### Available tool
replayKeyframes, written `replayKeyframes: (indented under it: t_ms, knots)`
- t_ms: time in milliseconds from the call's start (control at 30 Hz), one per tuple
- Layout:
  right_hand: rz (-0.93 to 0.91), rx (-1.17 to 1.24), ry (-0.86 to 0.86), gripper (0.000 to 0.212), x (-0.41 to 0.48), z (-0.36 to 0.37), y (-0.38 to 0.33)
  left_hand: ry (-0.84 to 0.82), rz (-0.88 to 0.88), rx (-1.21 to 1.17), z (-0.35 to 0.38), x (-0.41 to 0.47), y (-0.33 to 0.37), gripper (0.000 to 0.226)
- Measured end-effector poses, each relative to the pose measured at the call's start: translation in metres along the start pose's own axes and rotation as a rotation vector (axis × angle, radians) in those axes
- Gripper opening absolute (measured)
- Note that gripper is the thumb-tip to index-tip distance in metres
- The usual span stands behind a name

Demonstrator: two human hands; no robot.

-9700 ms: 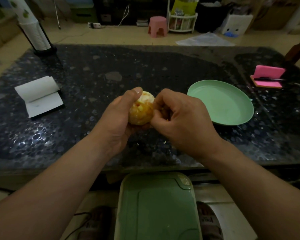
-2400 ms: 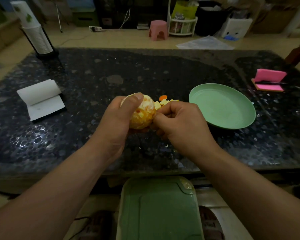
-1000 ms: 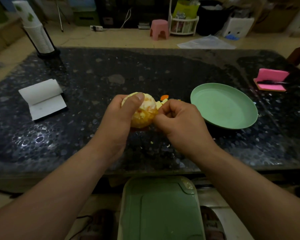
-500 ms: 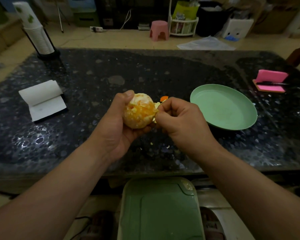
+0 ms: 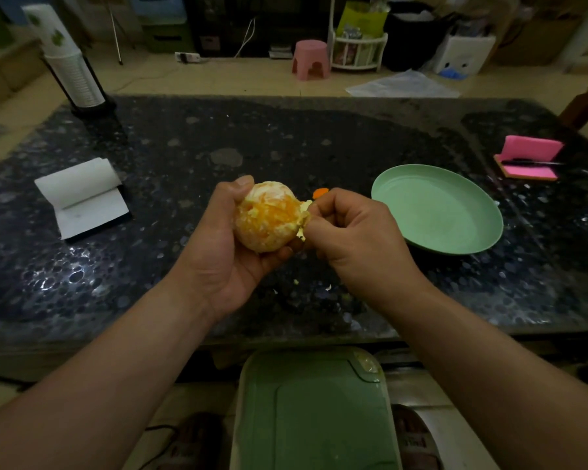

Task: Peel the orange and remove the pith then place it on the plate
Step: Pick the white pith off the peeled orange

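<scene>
Fingers of the left hand (image 5: 224, 259) are curled round the orange (image 5: 269, 218), thumb on top and fingertips underneath, holding it in the air above the near middle of the desk (image 5: 286, 140). The fingers of the right hand (image 5: 353, 232) are pinched together on a pale strip of pith (image 5: 304, 213) at the fruit's right side, where it joins the orange.

The peeling looks done: no coloured rind shows on the side facing the camera, only bare segments. Pith removal seems well along but unfinished, since whitish patches cover the top and lower parts of the fruit, and the back is hidden.

A small piece of orange peel (image 5: 320, 192) lies on the desk just behind the right hand, and pale scraps (image 5: 328, 287) are scattered on the desk below the hands.

The green plate (image 5: 435, 212) sits to the right of the hands with nothing in it, so the final placing is not yet done. What is left, by this view, is clearing the remaining pith and a short carry to the plate.
</scene>
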State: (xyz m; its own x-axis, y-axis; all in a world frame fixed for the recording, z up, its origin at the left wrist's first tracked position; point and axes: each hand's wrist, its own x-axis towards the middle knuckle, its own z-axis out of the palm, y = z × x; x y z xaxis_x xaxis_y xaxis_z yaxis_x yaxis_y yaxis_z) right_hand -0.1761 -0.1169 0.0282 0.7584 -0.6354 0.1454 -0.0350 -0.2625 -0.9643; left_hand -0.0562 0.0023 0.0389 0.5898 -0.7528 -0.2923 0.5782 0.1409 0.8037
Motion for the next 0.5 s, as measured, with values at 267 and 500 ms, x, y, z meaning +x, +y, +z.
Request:
replayKeyframes:
  t_ms: [267,500]
  knots:
    - [0.038,-0.056,0.050,0.013,0.0047,-0.0080,0.0048,0.022,-0.017,-0.039,-0.0037,0.0006,0.0067,0.051]
    - [0.053,-0.132,-0.052,0.015,0.0029,-0.0058,-0.0027,0.057,0.041,0.063,-0.0042,0.0030,0.0026,0.042]
